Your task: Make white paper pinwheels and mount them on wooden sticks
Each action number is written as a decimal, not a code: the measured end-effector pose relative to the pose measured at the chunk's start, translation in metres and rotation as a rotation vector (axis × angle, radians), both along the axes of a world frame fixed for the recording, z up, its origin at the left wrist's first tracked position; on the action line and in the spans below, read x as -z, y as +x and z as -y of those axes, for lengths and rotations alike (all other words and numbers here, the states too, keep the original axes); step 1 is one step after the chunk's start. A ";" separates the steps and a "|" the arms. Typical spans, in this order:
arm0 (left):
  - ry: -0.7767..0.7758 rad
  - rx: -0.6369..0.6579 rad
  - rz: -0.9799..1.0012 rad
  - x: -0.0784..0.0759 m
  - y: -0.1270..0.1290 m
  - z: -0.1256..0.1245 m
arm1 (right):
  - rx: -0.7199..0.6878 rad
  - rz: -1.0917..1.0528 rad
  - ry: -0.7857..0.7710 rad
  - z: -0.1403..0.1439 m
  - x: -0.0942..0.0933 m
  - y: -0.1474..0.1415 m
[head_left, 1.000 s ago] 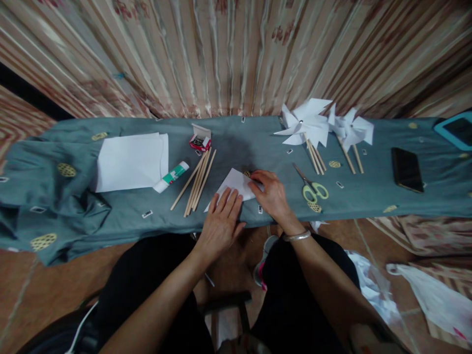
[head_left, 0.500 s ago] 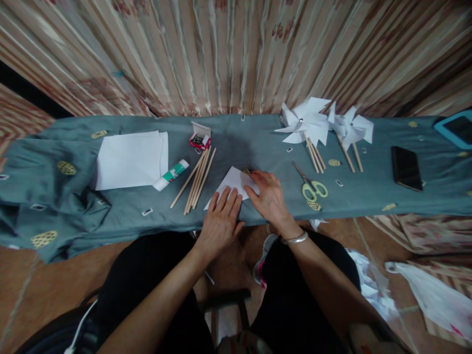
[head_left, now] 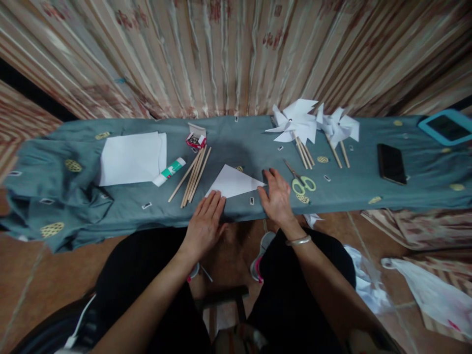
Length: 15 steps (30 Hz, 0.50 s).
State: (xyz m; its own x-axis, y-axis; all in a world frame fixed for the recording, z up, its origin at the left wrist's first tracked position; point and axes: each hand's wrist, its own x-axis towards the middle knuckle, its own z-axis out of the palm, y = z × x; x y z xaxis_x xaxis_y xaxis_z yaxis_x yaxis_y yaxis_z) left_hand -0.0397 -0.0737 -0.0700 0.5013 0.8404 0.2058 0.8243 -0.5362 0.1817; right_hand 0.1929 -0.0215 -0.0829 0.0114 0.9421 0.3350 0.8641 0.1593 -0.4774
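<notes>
A white sheet of paper folded into a triangle (head_left: pixel 235 181) lies flat near the front edge of the cloth-covered table. My left hand (head_left: pixel 207 216) rests with fingers stretched out, their tips on the triangle's lower left corner. At its right corner, my right hand (head_left: pixel 276 195) lies with fingers apart, touching or just beside the tip. Scissors with light green handles (head_left: pixel 303 184) lie to the right of my right hand. Several wooden sticks (head_left: pixel 191 178) are bunched to the left of the triangle.
A glue stick (head_left: pixel 169 171) and a stack of white paper (head_left: pixel 129 158) lie left. Behind the sticks stands an open red box (head_left: pixel 196 139). White paper pinwheels (head_left: pixel 296 121) lie back right, with a black phone (head_left: pixel 391 163) and a blue-framed tablet (head_left: pixel 446 127) farther right.
My hands have moved apart, left hand to the lower left corner and right hand to the right corner. More of the folded triangle now shows. The view has shifted slightly.
</notes>
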 end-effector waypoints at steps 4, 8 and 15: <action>0.045 -0.024 0.008 0.003 -0.018 0.020 | 0.063 -0.050 -0.026 -0.005 0.000 0.014; 0.078 -0.052 0.017 0.002 -0.026 0.033 | 0.096 -0.069 -0.037 -0.010 -0.003 0.014; 0.066 -0.103 0.055 0.005 -0.022 0.037 | -0.052 -0.127 -0.020 -0.010 -0.009 0.015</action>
State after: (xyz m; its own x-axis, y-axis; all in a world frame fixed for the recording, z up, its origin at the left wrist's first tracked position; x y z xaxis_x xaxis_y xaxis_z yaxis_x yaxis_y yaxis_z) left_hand -0.0618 -0.1106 -0.0749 0.3995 0.8705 0.2874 0.8653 -0.4616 0.1953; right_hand 0.2076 -0.0113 -0.0736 0.0037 0.9490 0.3154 0.7877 0.1915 -0.5855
